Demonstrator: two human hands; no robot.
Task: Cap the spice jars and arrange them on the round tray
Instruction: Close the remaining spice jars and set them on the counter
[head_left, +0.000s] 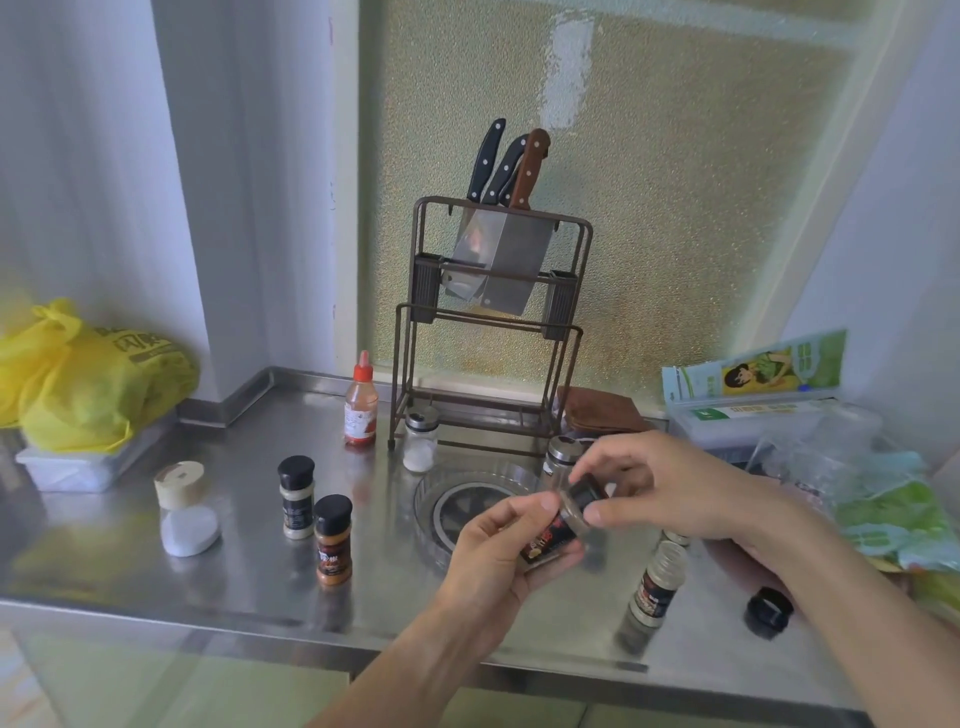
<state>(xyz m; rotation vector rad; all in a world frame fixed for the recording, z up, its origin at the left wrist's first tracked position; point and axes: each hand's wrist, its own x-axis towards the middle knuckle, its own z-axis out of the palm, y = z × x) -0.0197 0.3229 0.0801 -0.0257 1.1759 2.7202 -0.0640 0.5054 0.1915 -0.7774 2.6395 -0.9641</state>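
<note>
My left hand (491, 553) grips a tilted spice jar (553, 538) above the round clear tray (441, 499). My right hand (660, 480) holds a black cap (584, 493) against the jar's mouth. Two black-capped jars stand at left: a pale one (297, 498) and an orange one (332, 540). An uncapped jar (657, 584) stands at right, with a loose black cap (770, 608) further right. A salt jar with a beige lid (184, 506) stands far left. Two glass shakers (420, 439) (562, 453) stand behind the tray.
A knife rack (491, 332) stands at the back with a red sauce bottle (361, 408) beside it. A yellow bag (88, 379) rests on a plastic box at left. Packets and plastic bags (852, 467) crowd the right. The steel counter's front edge (208, 616) runs below.
</note>
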